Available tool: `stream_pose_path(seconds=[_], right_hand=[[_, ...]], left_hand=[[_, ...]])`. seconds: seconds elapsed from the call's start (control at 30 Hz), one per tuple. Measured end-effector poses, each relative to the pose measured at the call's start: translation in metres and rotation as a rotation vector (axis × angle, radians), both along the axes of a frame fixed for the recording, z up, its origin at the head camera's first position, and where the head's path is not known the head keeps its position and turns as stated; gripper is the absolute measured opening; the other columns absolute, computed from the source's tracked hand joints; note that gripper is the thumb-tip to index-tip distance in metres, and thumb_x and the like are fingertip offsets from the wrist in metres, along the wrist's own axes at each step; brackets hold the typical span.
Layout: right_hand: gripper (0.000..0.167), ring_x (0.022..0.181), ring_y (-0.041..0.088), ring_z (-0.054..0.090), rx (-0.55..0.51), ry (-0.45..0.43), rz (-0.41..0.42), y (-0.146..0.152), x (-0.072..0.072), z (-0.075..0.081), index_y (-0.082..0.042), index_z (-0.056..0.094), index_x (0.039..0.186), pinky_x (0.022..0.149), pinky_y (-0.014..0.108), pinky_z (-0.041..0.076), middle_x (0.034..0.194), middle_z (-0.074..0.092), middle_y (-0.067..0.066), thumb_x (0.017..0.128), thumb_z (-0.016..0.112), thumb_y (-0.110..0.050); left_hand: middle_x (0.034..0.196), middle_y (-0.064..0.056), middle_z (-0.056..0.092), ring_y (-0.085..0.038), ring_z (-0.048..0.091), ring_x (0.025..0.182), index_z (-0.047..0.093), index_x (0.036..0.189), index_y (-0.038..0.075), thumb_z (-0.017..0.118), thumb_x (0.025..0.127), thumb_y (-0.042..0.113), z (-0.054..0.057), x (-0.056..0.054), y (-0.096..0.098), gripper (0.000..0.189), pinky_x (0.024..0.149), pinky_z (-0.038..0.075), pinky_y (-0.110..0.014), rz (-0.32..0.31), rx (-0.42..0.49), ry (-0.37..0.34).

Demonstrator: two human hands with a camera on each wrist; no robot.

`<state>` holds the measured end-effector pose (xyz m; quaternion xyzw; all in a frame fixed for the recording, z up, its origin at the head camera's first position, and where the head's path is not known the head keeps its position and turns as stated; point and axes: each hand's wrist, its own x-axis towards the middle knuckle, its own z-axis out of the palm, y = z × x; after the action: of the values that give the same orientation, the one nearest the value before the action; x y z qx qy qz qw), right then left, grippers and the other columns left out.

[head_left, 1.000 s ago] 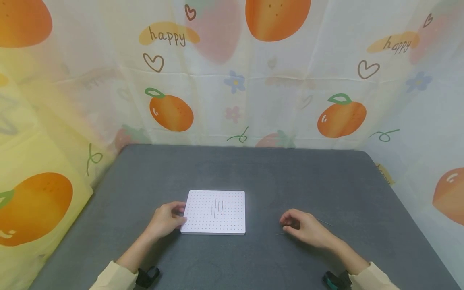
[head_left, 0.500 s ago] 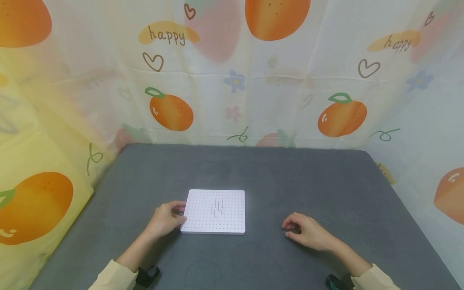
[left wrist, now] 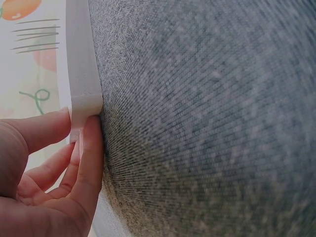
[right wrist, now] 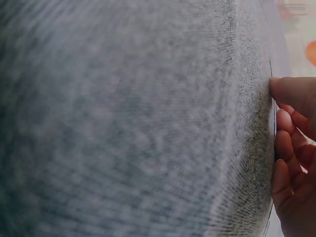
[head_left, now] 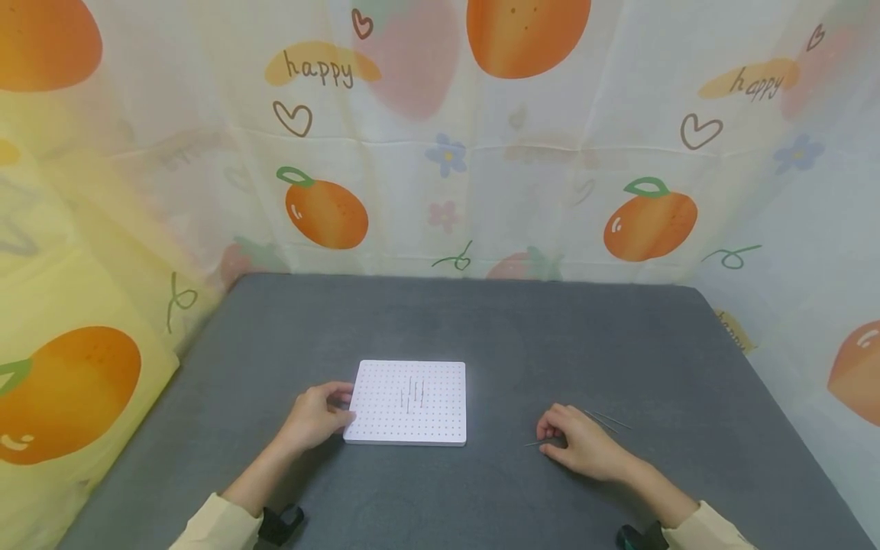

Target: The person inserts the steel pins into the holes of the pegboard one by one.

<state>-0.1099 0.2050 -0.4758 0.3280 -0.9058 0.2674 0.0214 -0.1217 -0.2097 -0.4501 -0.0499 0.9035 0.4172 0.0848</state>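
A white perforated board [head_left: 440, 424] lies on the table, several thin metal rods [head_left: 409, 396] standing upright in its holes. My left hand [head_left: 312, 416] grips the board's left edge; in the left wrist view the thumb is on top and fingers are underneath the corner of the board [left wrist: 86, 101]. To the right of the board, my right hand [head_left: 580, 443] is low over the tabletop with fingers bent. One thin rod [head_left: 532, 444] pokes out from beneath its fingertips. In the right wrist view the thumb tip [right wrist: 276, 86] is right at this rod, a gap separating thumb from fingers.
Behind the right hand lie loose thin rods [head_left: 612, 419] on the dark grey tabletop [head_left: 481, 321]. A printed fruit curtain [head_left: 440, 198] hangs behind the table and along its sides. Dark bands sit on both wrists.
The right hand has shifted slightly right and down, uncovering more of the rods behind it, and its thumb and fingers have come closer together. The left hand and board stay put.
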Motion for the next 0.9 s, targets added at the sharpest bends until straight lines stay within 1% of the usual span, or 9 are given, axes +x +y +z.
stream_pose_path(seconds=[0.2, 0.5, 0.9], right_hand=[[0.020, 0.074, 0.001, 0.042, 0.025, -0.053, -0.003, 0.0002, -0.0010, 0.0018, -0.023, 0.054, 0.081, 0.065, 0.021, 0.039, 0.078, 0.046, -0.014, 0.078, 0.070, -0.012], [0.019, 0.071, 0.001, 0.041, 0.045, -0.039, -0.014, -0.0003, -0.0023, 0.0028, -0.024, 0.054, 0.077, 0.063, 0.020, 0.038, 0.075, 0.044, -0.014, 0.078, 0.070, -0.012], [0.018, 0.071, 0.000, 0.041, 0.060, -0.042, -0.025, -0.0019, -0.0020, 0.0050, -0.023, 0.055, 0.076, 0.062, 0.019, 0.037, 0.074, 0.044, -0.015, 0.078, 0.069, -0.012]], left_hand=[[0.103, -0.014, 0.063, -0.014, 0.060, 0.072, 0.056, 0.120, -0.001, 0.067, 0.077, 0.001, 0.0007, 0.0009, 0.0009, 0.045, 0.058, 0.053, -0.029, -0.012, -0.047, 0.023], [0.102, -0.013, 0.063, -0.014, 0.060, 0.072, 0.056, 0.120, -0.001, 0.067, 0.077, 0.001, -0.0028, -0.0001, 0.0005, 0.044, 0.058, 0.053, -0.029, -0.001, -0.053, 0.022], [0.101, -0.013, 0.062, -0.014, 0.059, 0.072, 0.056, 0.119, -0.001, 0.067, 0.077, 0.001, -0.0030, -0.0005, -0.0008, 0.044, 0.058, 0.053, -0.028, -0.006, -0.038, 0.024]])
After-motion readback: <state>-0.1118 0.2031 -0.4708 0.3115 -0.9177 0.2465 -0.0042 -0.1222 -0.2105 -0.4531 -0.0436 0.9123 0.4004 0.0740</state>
